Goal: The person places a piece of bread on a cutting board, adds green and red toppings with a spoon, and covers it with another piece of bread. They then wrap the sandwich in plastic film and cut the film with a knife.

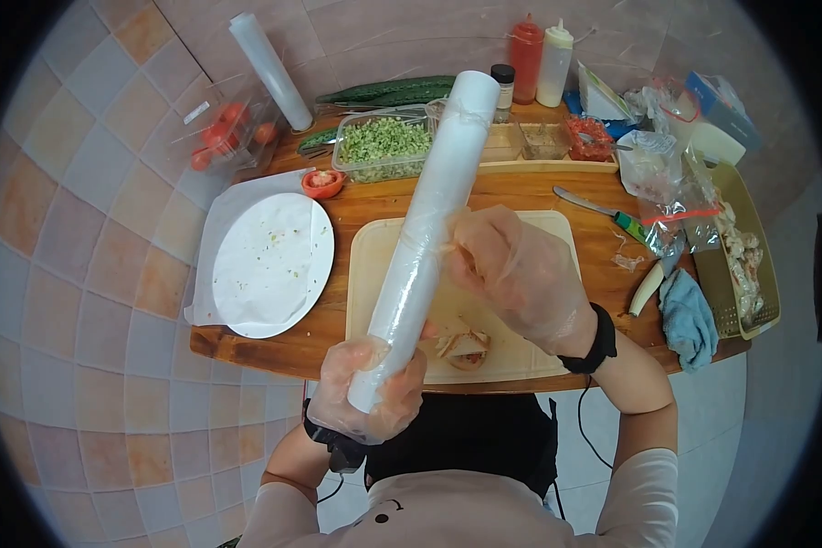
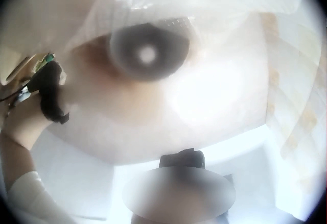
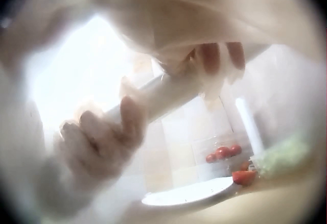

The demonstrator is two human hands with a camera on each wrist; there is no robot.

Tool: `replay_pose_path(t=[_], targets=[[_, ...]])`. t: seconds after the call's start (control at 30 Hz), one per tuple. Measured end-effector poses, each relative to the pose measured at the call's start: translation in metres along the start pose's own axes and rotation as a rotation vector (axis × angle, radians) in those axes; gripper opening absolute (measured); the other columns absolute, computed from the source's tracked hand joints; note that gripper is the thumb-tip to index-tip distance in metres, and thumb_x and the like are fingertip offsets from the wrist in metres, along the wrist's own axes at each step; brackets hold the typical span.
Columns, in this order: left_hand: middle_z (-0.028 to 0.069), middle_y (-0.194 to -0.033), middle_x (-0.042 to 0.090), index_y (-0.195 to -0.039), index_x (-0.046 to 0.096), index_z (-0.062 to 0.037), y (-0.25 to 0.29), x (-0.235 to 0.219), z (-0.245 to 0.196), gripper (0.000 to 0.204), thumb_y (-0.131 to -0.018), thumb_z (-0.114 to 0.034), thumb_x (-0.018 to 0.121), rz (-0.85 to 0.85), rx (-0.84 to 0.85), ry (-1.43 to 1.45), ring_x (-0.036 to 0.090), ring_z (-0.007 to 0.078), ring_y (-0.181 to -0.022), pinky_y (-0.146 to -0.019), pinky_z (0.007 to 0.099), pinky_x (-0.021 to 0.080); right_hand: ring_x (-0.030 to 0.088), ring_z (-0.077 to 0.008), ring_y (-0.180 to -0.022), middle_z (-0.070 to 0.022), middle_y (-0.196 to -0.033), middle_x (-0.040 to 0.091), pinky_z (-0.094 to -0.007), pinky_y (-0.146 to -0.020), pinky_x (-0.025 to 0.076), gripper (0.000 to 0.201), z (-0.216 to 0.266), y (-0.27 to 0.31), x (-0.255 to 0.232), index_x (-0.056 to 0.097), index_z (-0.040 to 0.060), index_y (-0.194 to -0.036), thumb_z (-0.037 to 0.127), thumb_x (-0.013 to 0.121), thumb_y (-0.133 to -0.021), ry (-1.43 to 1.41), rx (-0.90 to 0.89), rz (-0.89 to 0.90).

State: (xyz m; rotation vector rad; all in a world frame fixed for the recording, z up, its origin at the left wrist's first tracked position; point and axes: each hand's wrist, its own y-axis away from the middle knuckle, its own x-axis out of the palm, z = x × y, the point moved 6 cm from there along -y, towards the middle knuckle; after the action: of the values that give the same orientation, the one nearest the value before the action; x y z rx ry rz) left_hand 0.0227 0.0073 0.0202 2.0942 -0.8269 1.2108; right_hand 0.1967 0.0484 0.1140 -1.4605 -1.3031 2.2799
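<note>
A long roll of plastic wrap (image 1: 420, 247) is held up at a slant over the cutting board (image 1: 543, 356). My left hand (image 1: 367, 388), in a clear disposable glove, grips its lower end. At the roll's middle is my gloved right hand (image 1: 521, 274), with curled fingers pinching at the film. The right wrist view shows its fingertips (image 3: 209, 58) on the roll's surface, and the left hand (image 3: 102, 137) wrapped round the other end. On the board below lies a small pale folded piece of food (image 1: 464, 349) with a reddish filling, partly behind the roll.
Left stands a paper-lined white plate (image 1: 320, 274). Behind are a tub of chopped green vegetable (image 1: 384, 146), cucumbers (image 1: 388, 91), tomatoes (image 1: 219, 137) and sauce bottles (image 1: 553, 64). To the right lie a green-handled knife (image 1: 628, 224), a blue cloth (image 1: 688, 320) and a basket (image 1: 767, 301).
</note>
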Motion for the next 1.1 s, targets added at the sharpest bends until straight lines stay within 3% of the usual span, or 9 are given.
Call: replay_pose_path(t=[0.07,0.27,0.37,0.47,0.5,0.7,0.9,1.0,1.1], targets=[[0.0027,-0.070,0.052,-0.142,0.044,0.0020,-0.001,0.001,0.000,0.071,-0.091,-0.046,0.058,0.005,-0.021,0.025,0.051,0.0132,-0.054,-0.048,0.0257,0.043,0.062,-0.0219,-0.070,-0.0071,-0.090,0.059,-0.0335,-0.059,0.053,0.020,0.001,-0.004,-0.004,0.060,0.0070,-0.100,0.020,0.071,-0.090,0.037,-0.001,-0.029],[0.0006,-0.064,0.049,-0.139,0.045,0.0002,-0.005,0.005,0.003,0.064,-0.091,-0.040,0.058,0.161,-0.088,0.279,0.043,0.0124,-0.047,-0.044,0.0271,0.041,0.063,-0.0240,-0.073,-0.0087,-0.090,0.060,-0.0334,-0.059,0.052,0.020,-0.005,-0.013,-0.005,0.061,0.0055,-0.100,0.019,0.072,-0.090,0.029,0.014,-0.091],[-0.0011,-0.060,0.047,-0.134,0.046,-0.0014,-0.008,0.008,0.003,0.057,-0.089,-0.035,0.059,0.312,-0.144,0.413,0.037,0.0115,-0.041,-0.040,0.0283,0.038,0.065,-0.0208,-0.076,-0.0091,-0.093,0.062,-0.0298,-0.061,0.053,0.022,-0.017,-0.018,0.003,0.063,0.0025,-0.104,0.019,0.071,-0.093,-0.242,0.045,-0.050],[-0.0022,-0.057,0.047,-0.128,0.045,-0.0029,-0.004,0.004,0.000,0.053,-0.087,-0.033,0.060,0.386,-0.155,0.503,0.033,0.0108,-0.038,-0.036,0.0292,0.036,0.065,-0.0171,-0.080,-0.0093,-0.096,0.064,-0.0287,-0.067,0.054,0.027,-0.035,-0.010,0.008,0.065,-0.0001,-0.110,0.022,0.072,-0.095,-1.023,0.646,0.208],[-0.0024,-0.057,0.047,-0.127,0.044,-0.0033,-0.002,0.003,0.000,0.052,-0.087,-0.032,0.060,0.390,-0.148,0.520,0.032,0.0106,-0.037,-0.035,0.0295,0.036,0.064,-0.0142,-0.084,-0.0083,-0.097,0.064,-0.0301,-0.072,0.055,0.031,-0.038,-0.007,0.009,0.066,-0.0008,-0.115,0.023,0.072,-0.097,-1.089,0.688,0.210],[-0.0015,-0.056,0.048,-0.133,0.050,0.0005,-0.002,0.002,0.004,0.056,-0.089,-0.034,0.057,0.369,-0.100,0.439,0.036,0.0124,-0.039,-0.036,0.0295,0.038,0.064,-0.0233,-0.079,-0.0115,-0.093,0.064,-0.0352,-0.070,0.052,0.029,-0.018,-0.006,0.014,0.064,-0.0003,-0.105,0.026,0.072,-0.095,-0.581,0.405,0.205],[0.0009,-0.060,0.049,-0.131,0.055,0.0033,-0.002,-0.004,0.006,0.057,-0.090,-0.037,0.057,0.328,-0.084,0.382,0.040,0.0142,-0.042,-0.039,0.0308,0.040,0.060,-0.0343,-0.079,-0.0169,-0.085,0.061,-0.0423,-0.072,0.048,0.022,-0.012,-0.013,0.020,0.062,0.0022,-0.098,0.024,0.068,-0.096,-0.608,0.340,0.327],[0.0059,-0.070,0.057,-0.137,0.050,0.0041,0.012,-0.024,0.004,0.064,-0.090,-0.038,0.059,-0.050,-0.081,0.093,0.053,0.0177,-0.051,-0.049,0.0299,0.048,0.060,-0.0341,-0.080,-0.0165,-0.085,0.059,-0.0425,-0.070,0.049,0.017,-0.006,-0.010,0.018,0.063,0.0041,-0.101,0.020,0.065,-0.096,-0.504,0.226,0.245],[0.0086,-0.088,0.063,-0.145,0.041,0.0029,0.006,0.014,-0.019,0.071,-0.089,-0.031,0.068,-0.116,0.021,-0.536,0.064,0.0191,-0.068,-0.064,0.0299,0.055,0.061,-0.0342,-0.084,-0.0132,-0.095,0.061,-0.0412,-0.074,0.051,0.020,-0.006,-0.005,0.020,0.059,0.0063,-0.110,0.014,0.067,-0.093,-0.399,0.077,0.252]])
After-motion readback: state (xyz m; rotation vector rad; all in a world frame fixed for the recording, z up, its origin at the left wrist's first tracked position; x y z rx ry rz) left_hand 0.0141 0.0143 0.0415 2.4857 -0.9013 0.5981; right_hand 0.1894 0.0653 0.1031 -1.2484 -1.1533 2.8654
